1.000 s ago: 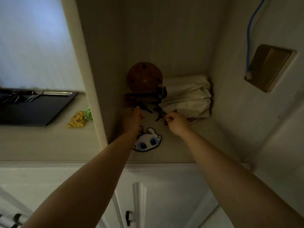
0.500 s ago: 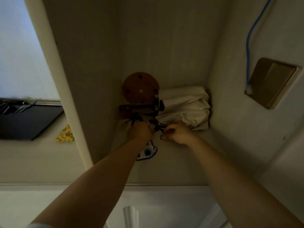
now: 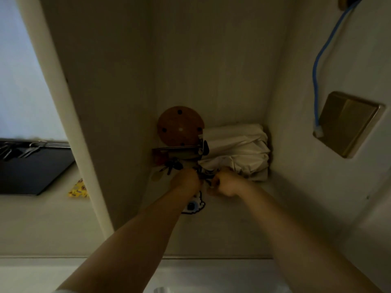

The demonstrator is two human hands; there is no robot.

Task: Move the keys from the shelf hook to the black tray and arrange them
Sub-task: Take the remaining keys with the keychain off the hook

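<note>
Dim, cream-coloured shelf alcove seen from above, with both bare forearms reaching into its far corner. At the back stands a round brown wooden disc with dark holes (image 3: 180, 126), and just below it a dark metal hook bar (image 3: 177, 149) runs sideways. A bunch of dark keys (image 3: 172, 164) hangs beneath the bar's left part, just beside the left hand (image 3: 186, 181). The left hand is clenched near the keys; whether it grips any of them cannot be told in the low light. The right hand (image 3: 225, 185) is also curled closed, and small dark key parts (image 3: 204, 176) show between the two hands, touching both. Crumpled white fabric (image 3: 237, 151) fills the corner behind the right hand. A white cartoon charm with dark eyes (image 3: 193, 206) lies on the shelf floor, partly under the left wrist. Left of the alcove wall, a flat black tray (image 3: 31, 168) rests on the pale worktop (image 3: 42, 225), with a small yellow packet (image 3: 78, 189) near it. On the right wall, a blue cable (image 3: 316, 81) leads down to a gold square plate (image 3: 347, 123).
</note>
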